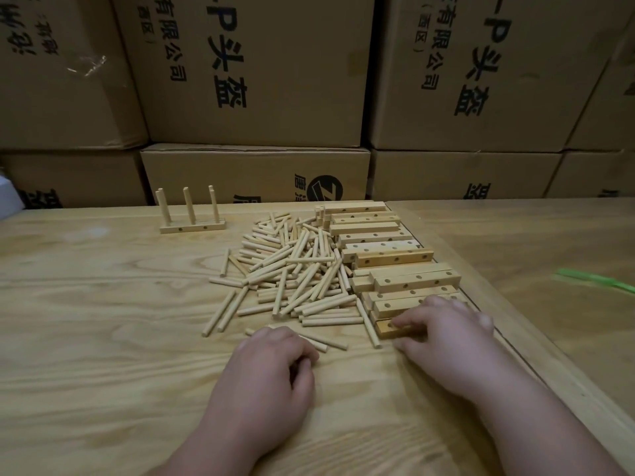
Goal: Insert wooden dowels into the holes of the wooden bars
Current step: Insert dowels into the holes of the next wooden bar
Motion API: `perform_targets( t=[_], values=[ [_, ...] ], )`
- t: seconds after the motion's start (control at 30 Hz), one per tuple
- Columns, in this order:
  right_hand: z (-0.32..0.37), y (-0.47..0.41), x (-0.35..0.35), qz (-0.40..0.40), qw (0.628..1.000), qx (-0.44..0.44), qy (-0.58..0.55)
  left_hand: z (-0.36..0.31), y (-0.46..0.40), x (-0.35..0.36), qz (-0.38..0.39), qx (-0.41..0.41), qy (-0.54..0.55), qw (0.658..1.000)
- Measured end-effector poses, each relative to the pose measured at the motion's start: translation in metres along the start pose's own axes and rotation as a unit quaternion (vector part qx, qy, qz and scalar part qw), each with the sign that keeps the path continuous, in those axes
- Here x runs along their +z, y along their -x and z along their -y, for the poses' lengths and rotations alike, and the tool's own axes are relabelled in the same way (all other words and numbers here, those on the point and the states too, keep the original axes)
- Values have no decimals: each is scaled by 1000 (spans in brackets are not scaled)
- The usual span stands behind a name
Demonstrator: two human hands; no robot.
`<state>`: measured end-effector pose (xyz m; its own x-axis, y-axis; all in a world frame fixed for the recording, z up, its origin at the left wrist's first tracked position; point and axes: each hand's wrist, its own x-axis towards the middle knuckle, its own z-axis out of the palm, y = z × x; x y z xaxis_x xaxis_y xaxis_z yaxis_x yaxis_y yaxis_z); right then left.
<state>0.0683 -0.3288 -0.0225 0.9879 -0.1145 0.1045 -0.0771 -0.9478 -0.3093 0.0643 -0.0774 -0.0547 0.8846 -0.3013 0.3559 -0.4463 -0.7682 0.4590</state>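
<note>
Right hand [443, 333]: gripping the nearest bar [388, 328] of the stack.
Left hand [271, 369]: fingers curling beside the dowels [295, 269]; whether holding one, cannot tell.

You have a pale yellow-tan table [103, 304] under you, its top streaked with long wavy brown grain lines. The loose dowels [292, 269] heaped near its middle are a light cream-beige, plain and unmarked. The bars [388, 255] stacked toward the right edge are a similar blond wood, each dotted with a row of dark round holes; the bar [386, 329] nearest you is a deeper honey-orange. At the far edge, the finished bar with three upright dowels [190, 214] is the same pale cream. A bright green strip [598, 281] lies on the duller brown surface to the right. The cardboard boxes [254, 70] behind are brown with black printed characters.
</note>
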Motion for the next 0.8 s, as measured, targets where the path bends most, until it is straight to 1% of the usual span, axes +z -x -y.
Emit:
perform_targets(
  t=[0.13,0.23,0.3,0.33,0.4,0.47,0.53,0.6,0.67,0.73,0.77,0.8],
  values=[
    [8,4,-2,-9,1000,-28,-5,0,1,0,-2,0,6,1000],
    [8,7,-4,20,999,-50,7,1,1,0,1,-2,11,1000],
    [8,9,-6,34,998,-47,13,3,1,1,4,-9,20,1000],
    [9,10,-7,35,998,-41,11,3,1,0,2,-22,38,999],
    [10,12,-11,27,999,-42,2,5,-1,-1,-5,-67,108,992],
    [12,12,-14,1,997,-72,-18,8,-2,-2,9,-117,198,973],
    [21,13,-15,-43,990,-98,-89,10,-2,-1,26,-129,255,958],
    [38,16,-10,-89,967,-116,-206,11,-1,-1,40,-121,287,949],
    [58,19,1,-112,927,-131,-332,11,-1,-2,57,-116,320,939],
    [78,21,13,-96,878,-125,-453,13,-1,-3,61,-104,354,927],
    [86,20,18,-87,858,-124,-491,15,-2,-4,47,-100,367,924],
    [92,19,24,-94,845,-131,-509,16,-3,-6,22,-102,381,919]
  ],
)
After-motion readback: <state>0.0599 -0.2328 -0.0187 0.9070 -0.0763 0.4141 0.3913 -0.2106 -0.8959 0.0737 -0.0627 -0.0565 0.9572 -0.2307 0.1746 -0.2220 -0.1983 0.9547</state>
